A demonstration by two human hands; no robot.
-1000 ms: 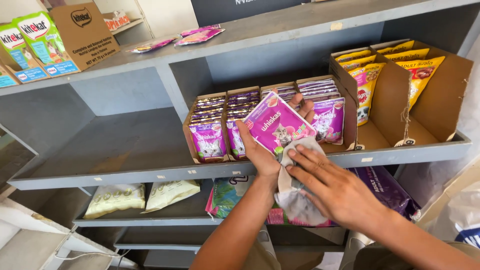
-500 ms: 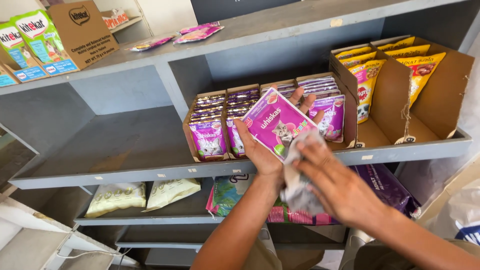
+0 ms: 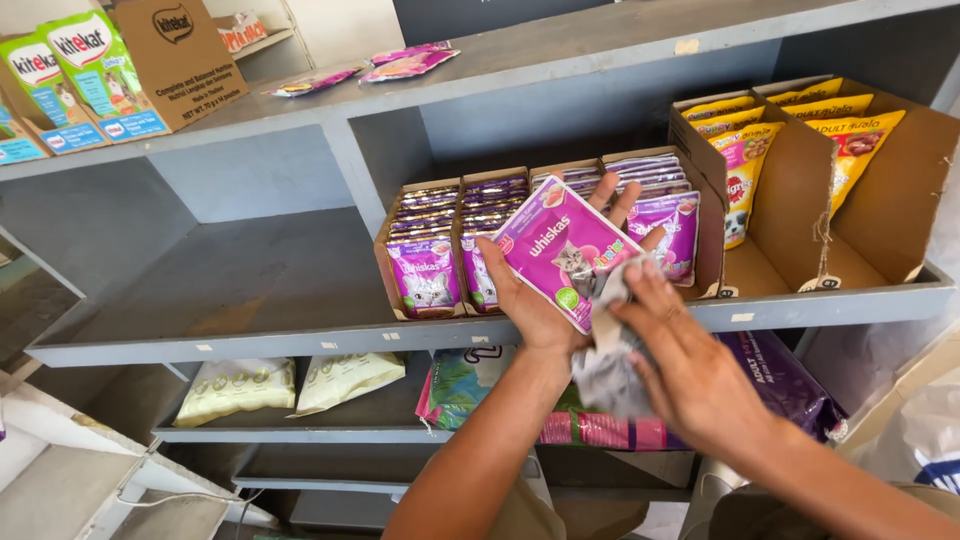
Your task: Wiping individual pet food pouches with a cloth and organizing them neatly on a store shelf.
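Your left hand [image 3: 535,300] holds a purple pet-food pouch [image 3: 560,250] from behind, palm toward you, with the fingers spread across its back and their tips showing above its top edge. The pouch stands tilted in front of the middle shelf [image 3: 300,340], just ahead of the purple cardboard display tray [image 3: 440,250] that carries rows of matching pouches. Your right hand [image 3: 690,370] is closed around a crumpled grey cloth [image 3: 605,365] and presses it against the lower right corner of the pouch; the rest of the cloth hangs below both hands. To the right on the same shelf stands an open brown carton [image 3: 850,190] with yellow pouches [image 3: 790,125] upright in it. On the top shelf [image 3: 560,50] lie a few flat pink sachets [image 3: 405,60], and at the far left stands a brown box [image 3: 180,55] beside green packets [image 3: 85,75]. On the lower shelf [image 3: 300,432] two pale bags [image 3: 285,385] lie flat at left, and a dark purple bag [image 3: 775,380] lies behind your right hand.
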